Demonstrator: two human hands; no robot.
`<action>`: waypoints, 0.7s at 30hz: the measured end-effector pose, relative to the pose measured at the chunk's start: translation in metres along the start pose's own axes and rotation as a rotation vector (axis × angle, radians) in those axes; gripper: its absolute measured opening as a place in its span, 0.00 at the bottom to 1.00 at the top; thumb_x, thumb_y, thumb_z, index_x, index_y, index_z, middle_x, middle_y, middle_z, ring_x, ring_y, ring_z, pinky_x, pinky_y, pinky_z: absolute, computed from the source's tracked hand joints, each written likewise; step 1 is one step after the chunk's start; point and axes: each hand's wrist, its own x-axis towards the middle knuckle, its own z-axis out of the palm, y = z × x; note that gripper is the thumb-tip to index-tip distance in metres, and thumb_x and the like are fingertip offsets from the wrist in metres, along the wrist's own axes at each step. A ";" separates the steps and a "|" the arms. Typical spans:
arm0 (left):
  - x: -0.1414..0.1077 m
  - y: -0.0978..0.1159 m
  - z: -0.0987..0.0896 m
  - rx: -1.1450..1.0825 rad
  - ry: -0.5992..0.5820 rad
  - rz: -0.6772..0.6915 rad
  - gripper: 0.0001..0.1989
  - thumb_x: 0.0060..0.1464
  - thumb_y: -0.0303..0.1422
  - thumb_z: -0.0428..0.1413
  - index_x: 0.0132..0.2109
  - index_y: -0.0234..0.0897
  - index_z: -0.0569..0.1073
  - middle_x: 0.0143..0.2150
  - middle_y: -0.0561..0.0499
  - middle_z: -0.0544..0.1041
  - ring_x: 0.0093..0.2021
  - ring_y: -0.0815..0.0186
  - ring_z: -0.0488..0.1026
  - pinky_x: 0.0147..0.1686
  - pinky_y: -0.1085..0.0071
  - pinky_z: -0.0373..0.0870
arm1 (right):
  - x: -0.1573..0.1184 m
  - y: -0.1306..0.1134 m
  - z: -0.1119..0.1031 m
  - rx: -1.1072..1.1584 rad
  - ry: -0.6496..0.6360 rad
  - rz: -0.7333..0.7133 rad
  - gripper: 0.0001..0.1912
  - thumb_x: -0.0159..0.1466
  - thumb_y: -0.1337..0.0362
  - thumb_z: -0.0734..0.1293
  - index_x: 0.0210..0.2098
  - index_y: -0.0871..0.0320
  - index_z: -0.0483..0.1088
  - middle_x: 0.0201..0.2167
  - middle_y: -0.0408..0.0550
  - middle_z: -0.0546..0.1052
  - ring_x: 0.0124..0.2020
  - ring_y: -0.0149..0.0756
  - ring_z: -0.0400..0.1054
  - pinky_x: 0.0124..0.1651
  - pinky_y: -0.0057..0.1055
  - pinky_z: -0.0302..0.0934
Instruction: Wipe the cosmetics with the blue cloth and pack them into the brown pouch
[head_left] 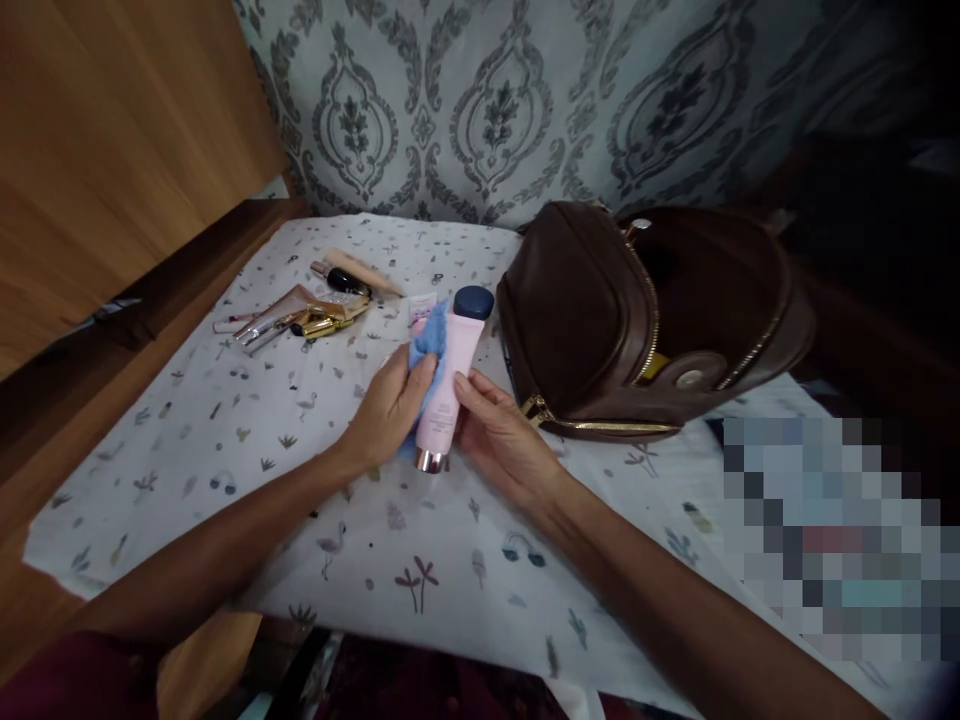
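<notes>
A pale pink squeeze tube with a shiny metallic cap is held over the middle of the table, its cap pointing down towards me. My right hand grips the tube's right side between thumb and fingers. My left hand is closed around a blue cloth and presses it against the tube's left side. Just beyond the tube's far end is a round dark blue lid. A small pinkish-white item lies partly hidden behind the cloth.
A brown leather bag stands unzipped on the right. Several cosmetics, among them a gold tube and a black bottle, lie at the back left. A printed white cloth covers the table. A wooden panel rises at left.
</notes>
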 end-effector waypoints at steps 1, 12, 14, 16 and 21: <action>-0.003 0.003 0.002 0.016 -0.047 0.023 0.22 0.67 0.52 0.46 0.37 0.38 0.68 0.35 0.50 0.72 0.38 0.63 0.69 0.43 0.66 0.69 | 0.001 -0.002 -0.001 -0.017 0.006 -0.035 0.19 0.49 0.52 0.81 0.36 0.53 0.78 0.34 0.40 0.79 0.35 0.32 0.70 0.41 0.29 0.66; -0.003 0.004 -0.009 -0.298 -0.424 -0.270 0.21 0.56 0.50 0.60 0.44 0.36 0.71 0.31 0.54 0.72 0.30 0.68 0.68 0.28 0.73 0.65 | -0.001 -0.031 -0.002 -0.198 0.075 -0.479 0.17 0.57 0.53 0.76 0.40 0.54 0.73 0.30 0.39 0.75 0.29 0.27 0.63 0.35 0.26 0.60; 0.000 0.003 -0.013 -0.316 -0.412 -0.284 0.21 0.53 0.50 0.62 0.42 0.36 0.70 0.30 0.54 0.71 0.29 0.68 0.67 0.27 0.73 0.64 | -0.003 -0.035 0.000 -0.211 0.063 -0.492 0.18 0.57 0.52 0.76 0.41 0.54 0.73 0.31 0.40 0.75 0.30 0.27 0.64 0.34 0.25 0.61; 0.004 0.005 -0.019 -0.266 -0.389 -0.236 0.20 0.51 0.48 0.64 0.39 0.36 0.71 0.30 0.55 0.70 0.29 0.69 0.66 0.28 0.74 0.65 | -0.008 -0.043 0.002 -0.218 0.058 -0.520 0.18 0.59 0.51 0.75 0.42 0.54 0.73 0.32 0.40 0.74 0.30 0.28 0.64 0.32 0.24 0.62; 0.005 0.008 -0.027 -0.261 -0.338 -0.287 0.22 0.39 0.48 0.70 0.30 0.36 0.72 0.23 0.56 0.69 0.24 0.70 0.61 0.23 0.74 0.60 | -0.040 -0.079 -0.002 -0.442 0.062 -0.662 0.11 0.66 0.55 0.70 0.42 0.55 0.74 0.31 0.41 0.71 0.28 0.26 0.63 0.29 0.22 0.62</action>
